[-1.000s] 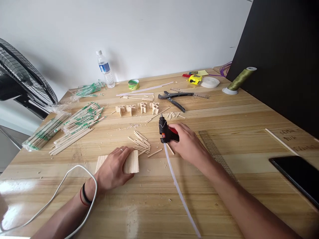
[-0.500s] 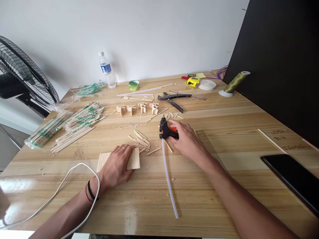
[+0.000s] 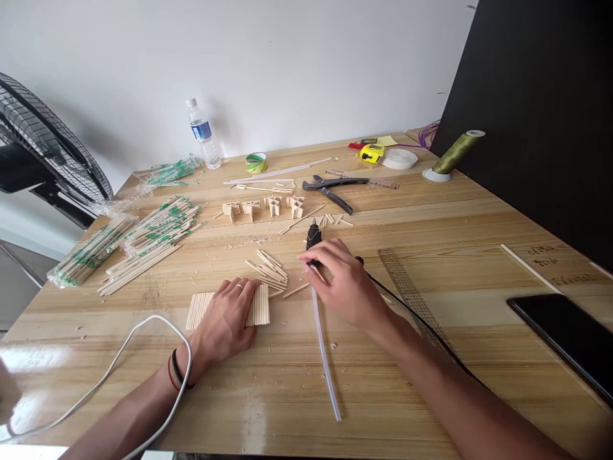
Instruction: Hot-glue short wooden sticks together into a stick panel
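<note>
My left hand (image 3: 228, 316) lies across a small panel of wooden sticks (image 3: 259, 305) set side by side, fingers over its far edge and thumb at the near edge. Bent over the rear of a black hot glue gun (image 3: 313, 236) is my right hand (image 3: 347, 284), thumb and forefinger around the gun's back end. The gun's nozzle points away from me. A long translucent glue stick (image 3: 324, 358) trails from its rear toward me. Left of the gun, short cut sticks (image 3: 272, 271) lie in a loose pile. My right hand hides most of the gun's handle.
Small stick assemblies (image 3: 251, 209) stand in a row behind. Cutting pliers (image 3: 335, 186), a tape measure (image 3: 372, 153) and a thread spool (image 3: 454, 155) lie farther back. Bundled sticks (image 3: 96, 249) are at left, near a fan (image 3: 43, 140). A ruler (image 3: 412, 287) and phone (image 3: 560, 338) lie right.
My right hand has shifted left and toward me, from the gun's handle side to over its rear. A black cord now shows right of the hand. My left hand stays on the panel.
</note>
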The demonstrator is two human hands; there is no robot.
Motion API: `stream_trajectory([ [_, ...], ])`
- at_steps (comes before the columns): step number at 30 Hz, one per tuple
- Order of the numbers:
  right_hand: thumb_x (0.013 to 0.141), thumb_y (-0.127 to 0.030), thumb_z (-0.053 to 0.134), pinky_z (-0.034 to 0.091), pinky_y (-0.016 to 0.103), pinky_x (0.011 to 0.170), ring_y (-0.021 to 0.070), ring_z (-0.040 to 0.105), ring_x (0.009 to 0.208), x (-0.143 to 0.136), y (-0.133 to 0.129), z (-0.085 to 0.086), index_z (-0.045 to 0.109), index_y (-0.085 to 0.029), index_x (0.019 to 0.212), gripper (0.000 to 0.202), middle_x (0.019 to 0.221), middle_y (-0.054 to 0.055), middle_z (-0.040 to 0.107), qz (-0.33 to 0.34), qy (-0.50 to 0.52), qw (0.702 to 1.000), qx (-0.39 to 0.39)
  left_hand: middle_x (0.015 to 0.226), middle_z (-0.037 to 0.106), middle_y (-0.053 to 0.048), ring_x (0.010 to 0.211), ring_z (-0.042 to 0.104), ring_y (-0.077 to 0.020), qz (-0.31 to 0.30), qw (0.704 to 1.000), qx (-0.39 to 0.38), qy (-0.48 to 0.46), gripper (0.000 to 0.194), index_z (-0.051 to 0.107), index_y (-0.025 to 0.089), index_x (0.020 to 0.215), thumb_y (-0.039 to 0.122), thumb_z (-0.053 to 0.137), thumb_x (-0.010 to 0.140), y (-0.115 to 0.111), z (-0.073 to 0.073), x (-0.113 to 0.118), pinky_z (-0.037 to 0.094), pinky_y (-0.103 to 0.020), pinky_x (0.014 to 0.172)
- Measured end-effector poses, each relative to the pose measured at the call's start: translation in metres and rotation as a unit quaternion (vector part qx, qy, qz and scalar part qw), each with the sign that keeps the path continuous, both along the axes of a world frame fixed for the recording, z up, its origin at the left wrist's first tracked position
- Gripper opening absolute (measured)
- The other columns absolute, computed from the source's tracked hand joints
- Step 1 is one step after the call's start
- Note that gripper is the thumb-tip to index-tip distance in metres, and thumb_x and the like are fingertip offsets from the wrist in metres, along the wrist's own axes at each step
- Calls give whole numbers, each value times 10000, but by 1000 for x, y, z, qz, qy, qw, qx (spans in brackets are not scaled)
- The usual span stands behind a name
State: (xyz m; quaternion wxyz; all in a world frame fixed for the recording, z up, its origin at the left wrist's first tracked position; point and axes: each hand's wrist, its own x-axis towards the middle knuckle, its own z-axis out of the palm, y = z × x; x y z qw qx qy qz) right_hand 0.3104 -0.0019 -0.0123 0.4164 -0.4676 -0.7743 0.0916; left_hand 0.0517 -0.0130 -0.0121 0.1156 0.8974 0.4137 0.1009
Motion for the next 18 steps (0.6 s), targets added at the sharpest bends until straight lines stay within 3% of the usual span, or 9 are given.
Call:
stream_trajectory([
  [5,991,-86,536,525,386,827,238,627,883,-7,-6,3,655,-211,945,179,910,64,736,50,2,999,-12,1132,661,-135,1046,638,-347,15,1000,1,-15,586,477,176,1282,99,586,712,2,-3,1,521,-488,920],
  [13,989,-91,549,539,398,832,232,648,843,-8,-6,1,660,-217,947,173,877,53,749,58,15,998,-24,1164,669,-147,1082,638,-358,5,1000,0,-17,661,454,175,1309,71,579,669,0,-1,6,524,-500,930],
  [18,998,-119,548,555,364,783,217,678,853,-9,-8,2,669,-225,968,163,894,53,740,64,25,996,-52,1090,668,-121,1003,645,-341,25,1000,-11,-12,604,497,195,1253,71,576,667,1,2,0,532,-480,884],
])
